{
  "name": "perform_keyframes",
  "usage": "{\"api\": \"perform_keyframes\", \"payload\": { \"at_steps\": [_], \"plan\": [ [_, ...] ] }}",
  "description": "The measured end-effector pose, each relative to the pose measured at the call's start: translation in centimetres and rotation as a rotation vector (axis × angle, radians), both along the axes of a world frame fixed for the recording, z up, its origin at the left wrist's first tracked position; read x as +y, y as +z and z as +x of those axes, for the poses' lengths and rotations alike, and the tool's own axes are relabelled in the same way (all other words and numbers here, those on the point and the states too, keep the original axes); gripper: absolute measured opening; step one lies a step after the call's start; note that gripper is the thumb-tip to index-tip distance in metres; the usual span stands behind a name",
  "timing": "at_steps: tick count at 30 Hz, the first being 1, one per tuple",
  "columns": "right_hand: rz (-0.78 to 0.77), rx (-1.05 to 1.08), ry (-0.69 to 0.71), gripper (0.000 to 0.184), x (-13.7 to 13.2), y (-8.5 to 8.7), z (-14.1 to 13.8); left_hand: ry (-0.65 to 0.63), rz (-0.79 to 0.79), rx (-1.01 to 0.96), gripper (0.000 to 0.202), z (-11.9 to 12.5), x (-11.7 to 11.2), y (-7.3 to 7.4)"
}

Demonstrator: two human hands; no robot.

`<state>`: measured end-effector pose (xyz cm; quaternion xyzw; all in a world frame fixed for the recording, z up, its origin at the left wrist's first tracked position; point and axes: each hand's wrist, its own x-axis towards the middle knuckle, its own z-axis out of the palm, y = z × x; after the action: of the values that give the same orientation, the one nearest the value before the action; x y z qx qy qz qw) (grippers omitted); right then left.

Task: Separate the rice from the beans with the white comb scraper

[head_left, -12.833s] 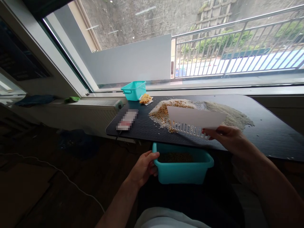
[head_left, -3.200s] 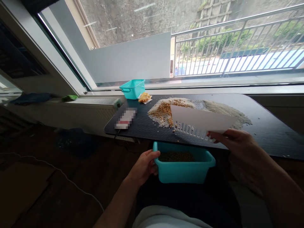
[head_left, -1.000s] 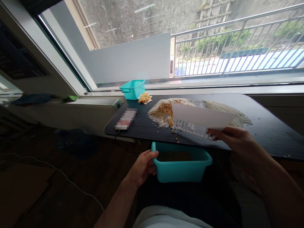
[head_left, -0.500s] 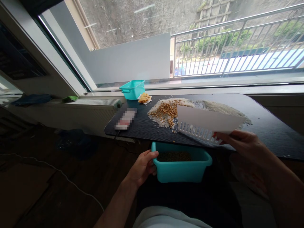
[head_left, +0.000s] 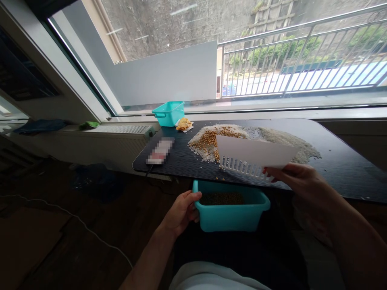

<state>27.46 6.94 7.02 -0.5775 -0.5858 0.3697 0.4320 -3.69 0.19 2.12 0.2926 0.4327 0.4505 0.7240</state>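
Observation:
My left hand [head_left: 184, 207] grips the left end of a turquoise plastic bin [head_left: 229, 218], thumb over the rim. The bin sits just below the table's front edge, with a layer of dark-looking grains [head_left: 223, 198] in its bottom. In my right hand [head_left: 298, 177] is a white sheet with a slotted, comb-like lower edge [head_left: 256, 151], held by its right end above the table. Behind the sheet, partly hidden by it, lies a mound of round tan beans [head_left: 208, 141] mixed with white rice [head_left: 238, 129]. A few loose beans lie near the table's front edge.
On the dark table [head_left: 341, 169], a greyish-white grain pile [head_left: 281, 137] spreads at the right. A second turquoise bin [head_left: 169, 114] and yellow food on paper [head_left: 184, 124] stand at the back left. A blurred-out flat object [head_left: 160, 151] with a cord lies near the left edge.
My right hand has moved the white slotted sheet a little to the left, covering more of the beans. The left hand and the bin have stayed in place.

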Motion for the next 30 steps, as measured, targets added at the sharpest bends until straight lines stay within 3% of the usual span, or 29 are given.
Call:
{"api": "perform_keyframes", "payload": {
  "at_steps": [7,23,30],
  "plan": [
    [0.025,0.015,0.009,0.044,-0.3,-0.1,0.4,-0.012,0.003,-0.004,0.053,-0.1,0.2,-0.3],
    [0.021,0.049,0.066,0.055,-0.4,-0.4,-1.9,0.001,-0.006,-0.014,0.054,0.0,0.0,0.0],
    [-0.020,0.098,0.139,0.056,-1.8,-0.1,-2.9,-0.022,0.011,0.003,0.056,-0.2,0.1,-0.3]
  ]
}}
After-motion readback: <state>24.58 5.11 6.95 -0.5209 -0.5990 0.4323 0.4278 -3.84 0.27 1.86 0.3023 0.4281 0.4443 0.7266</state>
